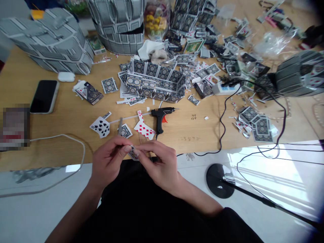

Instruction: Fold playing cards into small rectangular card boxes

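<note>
Close to the table's front edge, my left hand (pixel 108 161) and my right hand (pixel 159 161) meet, both pinching one small folded playing card (pixel 133 153). Fingers cover much of it. Just beyond them lie a face-down card (pixel 126 130) with a grey blade-like strip (pixel 120 125) over its edge, a cut ten of spades (pixel 100 127) and a cut ten of diamonds (pixel 144 129). A black glue gun (pixel 160 118) with an orange trigger rests right of the diamonds card, near a pale glue stick (pixel 129 117).
Behind stands an open box of folded cards (pixel 155 82). Large woven card baskets (pixel 118 30) line the back. Loose cards and scraps (pixel 258 123) cover the right side. A phone (pixel 44 97) lies left; black cables (pixel 224 125) cross a power strip (pixel 226 88).
</note>
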Demonstrator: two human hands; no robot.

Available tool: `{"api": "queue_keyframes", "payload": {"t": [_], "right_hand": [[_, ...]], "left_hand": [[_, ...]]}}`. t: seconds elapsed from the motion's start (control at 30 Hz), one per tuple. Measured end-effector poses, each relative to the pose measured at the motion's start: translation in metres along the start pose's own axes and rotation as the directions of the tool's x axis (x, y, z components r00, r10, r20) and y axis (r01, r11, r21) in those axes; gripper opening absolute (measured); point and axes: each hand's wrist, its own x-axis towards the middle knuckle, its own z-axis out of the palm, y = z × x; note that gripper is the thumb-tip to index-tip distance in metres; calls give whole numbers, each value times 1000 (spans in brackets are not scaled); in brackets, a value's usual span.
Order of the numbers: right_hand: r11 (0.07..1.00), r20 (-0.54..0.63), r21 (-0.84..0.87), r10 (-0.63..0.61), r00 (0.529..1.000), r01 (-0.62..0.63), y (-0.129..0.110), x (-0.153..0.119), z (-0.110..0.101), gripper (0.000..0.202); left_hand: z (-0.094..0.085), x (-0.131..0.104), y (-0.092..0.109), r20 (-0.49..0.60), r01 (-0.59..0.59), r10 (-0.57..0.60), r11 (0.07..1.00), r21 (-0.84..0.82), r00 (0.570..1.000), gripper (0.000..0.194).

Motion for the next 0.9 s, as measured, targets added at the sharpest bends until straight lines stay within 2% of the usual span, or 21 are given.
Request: {"api": "queue_keyframes", "payload": {"t": [0.13,0.27,0.33,0.6,0.9], "right_hand": [[1000,-48,-2,4,999,-4,3,-4,3,19],[989,-70,-43,-144,987,141,6,-7,5,30],[984,-77,-51,-176,981,172,8,-7,5,31],[997,-69,-9,-79,995,78,9,-7,3,19],[998,-65,12,-63,996,64,12,-8,6,19]], "left_hand": [[2,-2,1,-16,40,-40,999,-12,999,7],[5,-3,2,-52,118,-121,991,-61,991,6],[6,-4,2,-63,135,-140,988,-71,988,6],[7,-1,7,-88,155,-155,988,4,984,9],[11,-3,3,-106,139,-143,989,-48,984,6]]}}
